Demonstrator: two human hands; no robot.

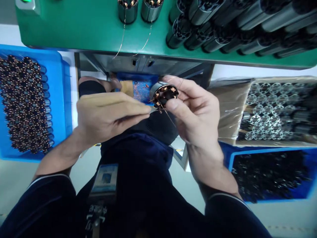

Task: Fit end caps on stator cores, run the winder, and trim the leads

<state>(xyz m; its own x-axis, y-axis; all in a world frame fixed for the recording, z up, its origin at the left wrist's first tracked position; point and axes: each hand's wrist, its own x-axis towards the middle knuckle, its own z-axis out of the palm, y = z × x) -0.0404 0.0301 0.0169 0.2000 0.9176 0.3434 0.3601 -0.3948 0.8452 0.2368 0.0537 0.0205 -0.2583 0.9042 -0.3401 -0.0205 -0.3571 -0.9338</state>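
My right hand (198,114) grips a motor stator (156,88), a short metal cylinder with copper windings around its open end. The thumb presses on the rim, and the wound end faces toward me. A thin copper wire (170,118) trails down from the stator past my right thumb. My left hand (106,114) is closed, its fingers pressed together in a pinch at the stator's lower left edge. Something small and pale shows at those fingertips, but I cannot make out what it is. Both hands are in front of the green bench, above my lap.
On the green bench (74,26) stand two stators (127,13) with trailing wires and several dark cylinders (208,13). A blue bin (56,99) of wound stators is at left. At right are a box (228,109) of metal rings and a blue bin (231,162) of black parts.
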